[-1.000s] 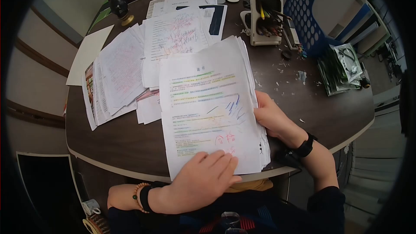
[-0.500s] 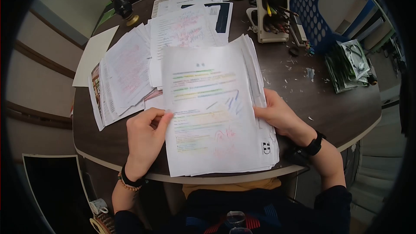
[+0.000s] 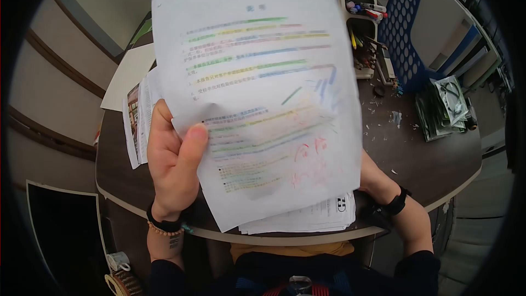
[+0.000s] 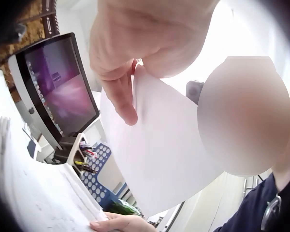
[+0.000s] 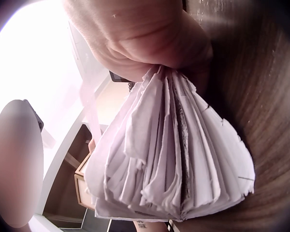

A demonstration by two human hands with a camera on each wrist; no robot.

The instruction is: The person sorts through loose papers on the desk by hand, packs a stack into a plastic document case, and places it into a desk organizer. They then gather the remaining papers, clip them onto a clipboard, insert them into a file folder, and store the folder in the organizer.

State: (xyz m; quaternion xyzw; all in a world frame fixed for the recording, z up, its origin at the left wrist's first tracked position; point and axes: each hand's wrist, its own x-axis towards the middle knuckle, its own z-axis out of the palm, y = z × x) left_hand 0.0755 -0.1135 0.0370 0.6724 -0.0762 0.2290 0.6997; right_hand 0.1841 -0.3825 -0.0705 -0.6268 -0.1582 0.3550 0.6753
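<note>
A printed sheet (image 3: 263, 87) with coloured highlighting and red and blue handwriting is held up off the stack by my left hand (image 3: 176, 159), thumb on its front at the left edge. The left wrist view shows the fingers of my left hand (image 4: 135, 53) behind the plain back of the sheet (image 4: 159, 140). Below it lies a thick stack of papers (image 3: 307, 218), mostly hidden by the sheet. My right hand (image 5: 145, 34) grips the stack (image 5: 169, 159) at its side, the leaves fanning out; in the head view the sheet covers that hand.
More papers (image 3: 143, 120) lie at the left of the desk (image 3: 123, 172). At the back right stand a pen holder (image 3: 359, 24) and a blue perforated rack (image 3: 404, 33). Green packets (image 3: 438, 107) and paper scraps are on the right. A monitor (image 4: 58, 87) stands behind.
The top sheet, flat on the stack before, has been lifted up and toward the camera by my left hand, which earlier moved from its lower part to its left edge. The right hand stays at the stack.
</note>
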